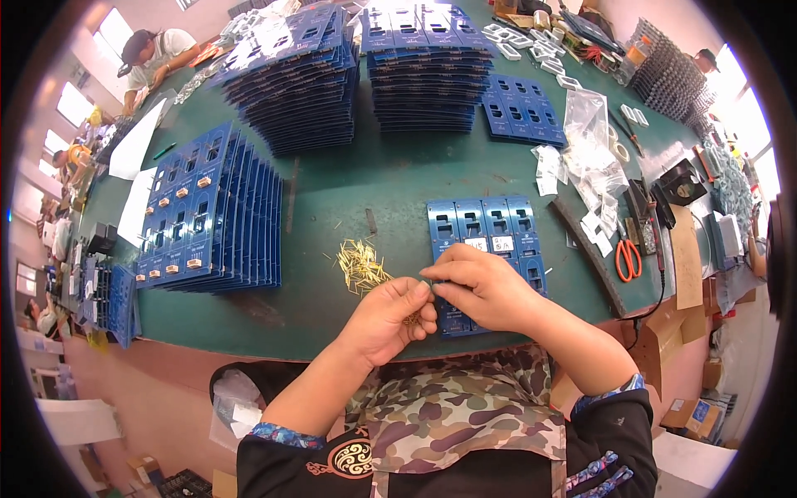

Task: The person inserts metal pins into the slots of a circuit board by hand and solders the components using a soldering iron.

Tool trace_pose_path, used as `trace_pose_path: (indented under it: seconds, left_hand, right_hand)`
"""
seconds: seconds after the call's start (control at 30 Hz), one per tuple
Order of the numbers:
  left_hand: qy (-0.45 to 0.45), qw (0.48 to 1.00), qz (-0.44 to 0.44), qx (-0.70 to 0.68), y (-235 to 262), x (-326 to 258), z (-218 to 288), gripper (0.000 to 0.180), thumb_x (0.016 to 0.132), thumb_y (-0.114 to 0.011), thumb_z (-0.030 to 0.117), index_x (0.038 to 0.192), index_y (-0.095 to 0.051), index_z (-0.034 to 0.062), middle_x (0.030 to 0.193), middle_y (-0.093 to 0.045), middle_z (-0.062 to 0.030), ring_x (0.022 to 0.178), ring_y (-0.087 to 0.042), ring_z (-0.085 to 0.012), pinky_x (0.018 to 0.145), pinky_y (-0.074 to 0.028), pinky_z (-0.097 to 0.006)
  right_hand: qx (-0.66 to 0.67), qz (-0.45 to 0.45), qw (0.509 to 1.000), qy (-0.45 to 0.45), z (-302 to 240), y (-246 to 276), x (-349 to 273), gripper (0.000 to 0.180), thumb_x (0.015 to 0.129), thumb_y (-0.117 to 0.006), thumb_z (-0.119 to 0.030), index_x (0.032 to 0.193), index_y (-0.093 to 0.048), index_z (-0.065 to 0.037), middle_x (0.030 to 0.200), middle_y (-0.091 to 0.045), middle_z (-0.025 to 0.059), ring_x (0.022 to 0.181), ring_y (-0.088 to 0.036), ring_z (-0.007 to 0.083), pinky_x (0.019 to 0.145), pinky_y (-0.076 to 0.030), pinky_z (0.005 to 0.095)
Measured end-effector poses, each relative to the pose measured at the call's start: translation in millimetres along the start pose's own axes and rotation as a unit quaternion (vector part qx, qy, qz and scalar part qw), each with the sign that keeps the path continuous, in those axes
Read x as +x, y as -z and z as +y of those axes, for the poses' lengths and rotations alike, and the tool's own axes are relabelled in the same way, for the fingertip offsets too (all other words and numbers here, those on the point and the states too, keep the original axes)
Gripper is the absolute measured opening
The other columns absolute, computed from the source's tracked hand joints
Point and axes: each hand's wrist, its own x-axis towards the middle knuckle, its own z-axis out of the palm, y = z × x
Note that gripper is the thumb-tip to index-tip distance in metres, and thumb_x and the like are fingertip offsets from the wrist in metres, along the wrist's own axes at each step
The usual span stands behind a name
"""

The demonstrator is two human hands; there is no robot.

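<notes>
Blue panel [525, 242] and gold pin pile [362, 267], on green bench [324, 191].
I log: left hand [386, 319] curled around some pins [412, 319]; right hand [486, 286], fingertips meeting it above the panel, grip I cannot tell.

The circuit board [525, 256] is blue, pins [362, 267] gold, tabletop [320, 199] green, apron [465, 411] camouflage-patterned.
</notes>
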Motion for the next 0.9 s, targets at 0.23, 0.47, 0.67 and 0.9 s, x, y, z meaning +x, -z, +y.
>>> trace_pose_path:
  seconds: [0.23, 0.47, 0.67, 0.9]
  left_hand:
    - [-0.005, 1.000, 0.021, -0.009, -2, -1, 0, 0.021, 0.094, -0.060, 0.026, 0.089, -0.059, 0.0058, 0.074, -0.066, -0.0047, 0.063, -0.065, -0.0141, 0.054, -0.053, -0.021]
    - [0.000, 1.000, 0.025, -0.016, -5, -1, -3, 0.021, 0.094, -0.060, 0.028, 0.089, -0.060, 0.0069, 0.075, -0.065, -0.0034, 0.064, -0.064, -0.0135, 0.054, -0.051, -0.022]
    - [-0.003, 0.999, 0.043, -0.006, -11, 0, -6, 0.022, 0.095, -0.060, 0.029, 0.089, -0.059, 0.0075, 0.074, -0.064, -0.0023, 0.063, -0.062, -0.0127, 0.054, -0.049, -0.022]
    - [0.002, 0.999, 0.045, 0.031, -15, 2, -5, 0.024, 0.095, -0.060, 0.029, 0.088, -0.059, 0.0068, 0.071, -0.063, -0.0019, 0.061, -0.061, -0.0124, 0.052, -0.048, -0.021]
  right_hand:
    - [0.021, -0.024, 0.999, -0.022, -4, -2, -2, 0.015, 0.084, -0.063, -0.009, 0.098, -0.067, -0.004, 0.090, -0.061, 0.0103, 0.083, -0.062, 0.0295, 0.071, -0.050, 0.0368]
    - [0.026, 0.017, 0.999, -0.041, -4, -6, -8, 0.010, 0.083, -0.064, -0.009, 0.091, -0.065, -0.003, 0.086, -0.060, 0.0110, 0.079, -0.062, 0.0314, 0.068, -0.050, 0.0380]
    - [0.025, 0.030, 0.998, -0.055, -5, -5, -12, 0.008, 0.083, -0.065, -0.010, 0.088, -0.064, -0.004, 0.086, -0.060, 0.0109, 0.077, -0.062, 0.0309, 0.066, -0.050, 0.0374]
    - [0.058, 0.027, 0.996, -0.069, 0, -3, -15, 0.011, 0.084, -0.066, -0.011, 0.092, -0.063, -0.004, 0.085, -0.060, 0.0112, 0.077, -0.062, 0.0301, 0.066, -0.049, 0.0366]
